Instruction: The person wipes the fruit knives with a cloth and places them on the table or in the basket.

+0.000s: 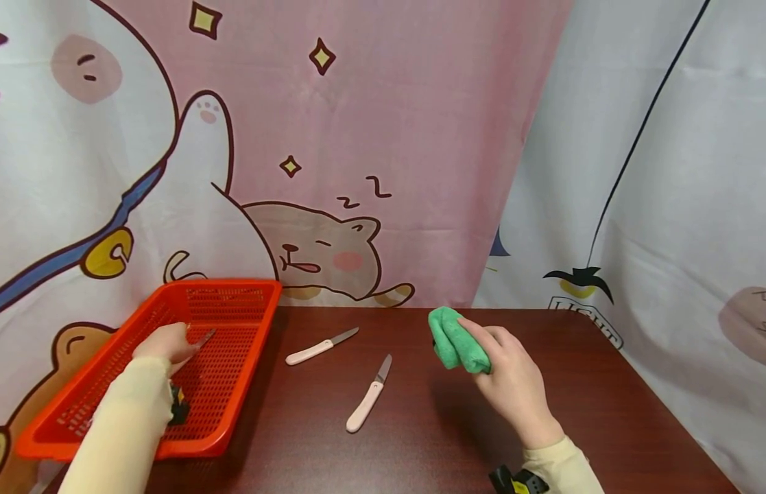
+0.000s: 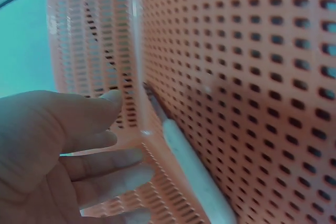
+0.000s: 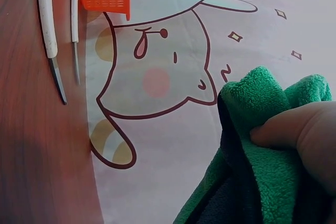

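Inside the red basket [image 1: 212, 439], my left hand [image 1: 163, 342] is low over the floor, its fingers relaxed and spread and holding nothing. A knife with a pale handle [image 2: 195, 174] lies on the basket's mesh, just beyond those fingertips. My right hand [image 1: 512, 370] grips a folded green cloth [image 1: 455, 339] above the right part of the table; its dark underside shows in the right wrist view. Two more knives lie on the table between my hands: the farther knife [image 1: 311, 352] and the nearer knife [image 1: 365, 405], both with pale handles and their blades pointing away from me.
The dark brown table [image 1: 432, 446] runs back to a printed cloth backdrop [image 1: 420, 137] with cartoon animals. The basket stands at the table's left side, its slotted walls rising around my left hand. Bare knife blades lie near the middle of the table.
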{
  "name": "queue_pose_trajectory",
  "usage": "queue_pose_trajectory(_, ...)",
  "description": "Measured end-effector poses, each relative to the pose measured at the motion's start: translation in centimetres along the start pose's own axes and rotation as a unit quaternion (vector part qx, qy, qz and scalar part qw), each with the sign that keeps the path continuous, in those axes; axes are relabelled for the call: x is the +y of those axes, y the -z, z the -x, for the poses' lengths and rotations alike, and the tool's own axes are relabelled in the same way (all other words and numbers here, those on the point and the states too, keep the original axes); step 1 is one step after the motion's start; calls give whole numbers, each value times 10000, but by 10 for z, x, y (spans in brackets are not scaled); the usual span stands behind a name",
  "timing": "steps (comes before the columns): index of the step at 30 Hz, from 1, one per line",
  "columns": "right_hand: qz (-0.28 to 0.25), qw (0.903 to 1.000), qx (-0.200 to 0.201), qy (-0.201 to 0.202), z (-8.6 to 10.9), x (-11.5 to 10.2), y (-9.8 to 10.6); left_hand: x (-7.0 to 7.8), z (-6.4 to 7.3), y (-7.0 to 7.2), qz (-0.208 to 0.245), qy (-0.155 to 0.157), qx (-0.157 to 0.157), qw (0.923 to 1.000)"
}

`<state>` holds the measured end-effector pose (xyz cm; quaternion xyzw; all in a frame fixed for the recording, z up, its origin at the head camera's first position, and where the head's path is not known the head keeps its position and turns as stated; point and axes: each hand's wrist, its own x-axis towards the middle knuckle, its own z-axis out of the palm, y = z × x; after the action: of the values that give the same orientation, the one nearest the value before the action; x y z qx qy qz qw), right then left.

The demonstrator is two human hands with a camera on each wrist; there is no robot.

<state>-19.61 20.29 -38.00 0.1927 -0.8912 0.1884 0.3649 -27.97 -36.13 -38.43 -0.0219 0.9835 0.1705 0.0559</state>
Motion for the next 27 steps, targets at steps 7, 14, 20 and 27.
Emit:
queue_pose_trajectory(7,-17,10000,-13,-33,1,-1,1,19,0,10,-13,-415,271,9988)
queue_pose_trajectory(14,-33,10000,-20,-40,1,-1,2,37,2,21,-95,-811,681,9943)
queue_pose_trajectory(20,-54,10000,-33,-38,1,-1,2,51,6,28,-51,-1051,1112,9882)
queue_pose_trajectory(27,-67,9999,-53,-61,1,-2,2,66,9,32,-18,-1266,1695,9774)
